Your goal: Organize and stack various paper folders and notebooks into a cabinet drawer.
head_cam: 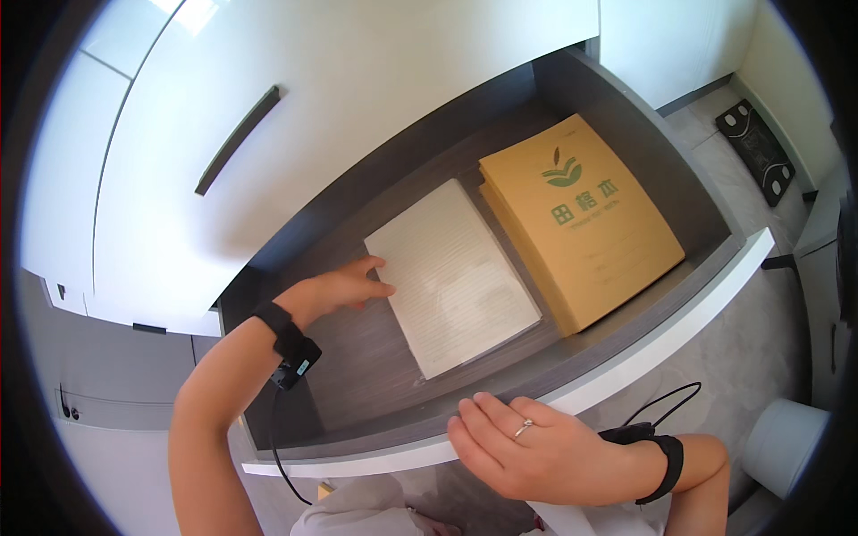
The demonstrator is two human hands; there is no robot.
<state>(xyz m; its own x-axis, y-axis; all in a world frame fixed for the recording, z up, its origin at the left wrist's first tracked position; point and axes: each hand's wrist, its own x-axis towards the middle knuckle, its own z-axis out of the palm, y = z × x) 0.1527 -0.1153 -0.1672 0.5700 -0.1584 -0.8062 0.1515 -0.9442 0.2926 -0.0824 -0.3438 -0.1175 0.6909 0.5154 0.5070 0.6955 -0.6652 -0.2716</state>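
Note:
A dark wood-grain drawer (348,362) with a white front stands pulled out. Inside it, a stack of lined white paper (449,275) lies left of a stack of tan exercise books (583,221) with green print on the cover. My left hand (348,285) reaches into the drawer, thumb and finger apart at the paper's left edge; whether the fingertips touch it is unclear. My right hand (516,445), wearing a ring, rests on the top edge of the drawer front with its fingers over the rim. Both wrists carry black straps with cabled devices.
A glossy white cabinet door (375,87) with a long dark handle (238,141) rises behind the drawer. On the tiled floor at the right are a black bathroom-scale-like board (755,153) and a white round bin-like container (787,445). A black cable (275,435) hangs from the left wrist.

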